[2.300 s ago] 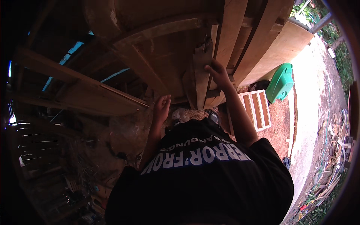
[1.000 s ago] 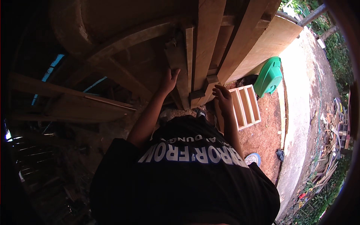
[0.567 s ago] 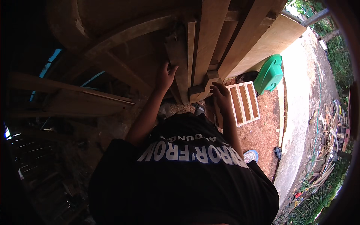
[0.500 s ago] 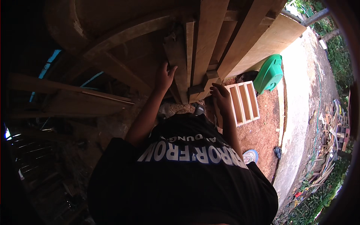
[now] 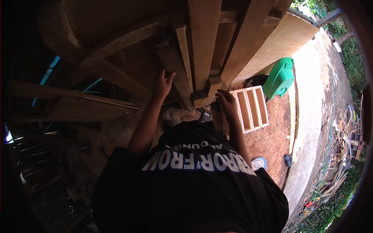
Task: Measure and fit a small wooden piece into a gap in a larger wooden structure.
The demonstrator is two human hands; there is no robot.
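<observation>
A tall brown wooden frame (image 5: 201, 42) of long boards rises in front of me, with small blocks at its low end. My left hand (image 5: 162, 84) is closed on the frame's left side, thumb over a darker rough-ended board (image 5: 175, 64). At the low right corner, beside a wooden block (image 5: 214, 80), my right hand (image 5: 226, 101) has its fingers curled against the frame's edge. The undersides of both grips are hidden.
Behind the frame stands a curved wooden piece (image 5: 124, 39). To the right are a slatted wooden box (image 5: 250, 108), a green plastic tub (image 5: 280, 77) and a round bowl (image 5: 259, 163) on sawdust-covered ground (image 5: 278, 143). Scrap wood (image 5: 342, 163) lies farther right.
The frame's upper part has swung a little to the left. My left hand has moved left and slightly down with it; my right hand has shifted slightly left and down.
</observation>
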